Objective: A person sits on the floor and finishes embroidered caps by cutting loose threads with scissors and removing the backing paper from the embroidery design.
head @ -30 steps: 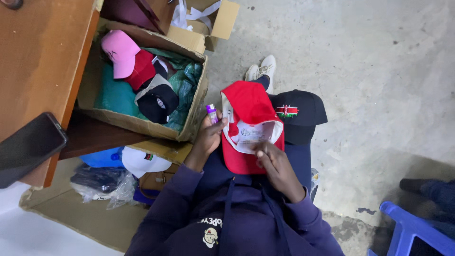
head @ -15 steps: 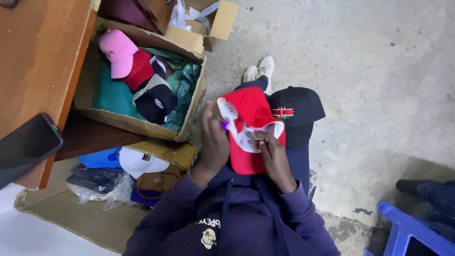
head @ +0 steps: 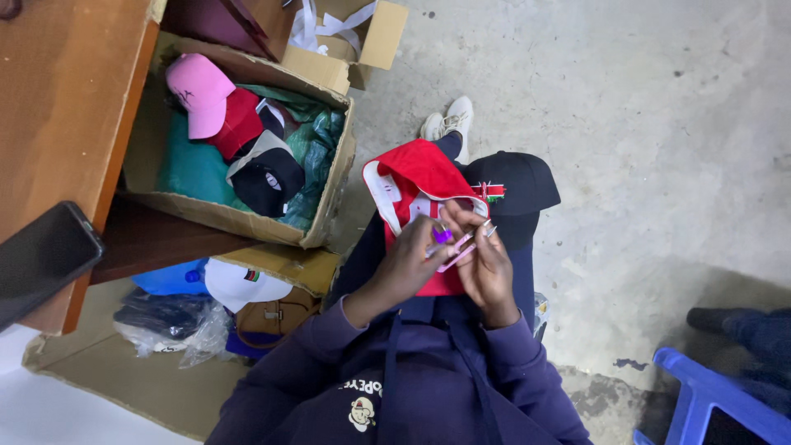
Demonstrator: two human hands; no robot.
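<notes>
From the head camera I see a grey, stained concrete floor [head: 659, 124], with a wooden desk [head: 66, 107] along the left edge and a dark phone [head: 41, 259] lying on its corner. Beside the desk stands an open cardboard box [head: 329, 194] holding a pink cap [head: 198, 91] and other caps over green plastic; a blue plastic chair [head: 709, 404] shows at the lower right. I am seated, and a red cap [head: 420, 177] lies upturned on my lap, overlapping a black cap [head: 515, 185] on my knee. My left hand [head: 408, 264] is curled, its fingers pinching a small purple tool [head: 442, 235] at the cap's white inner band. My right hand [head: 486, 264] is loosely closed, its fingertips pinching that band just beside the tool.
</notes>
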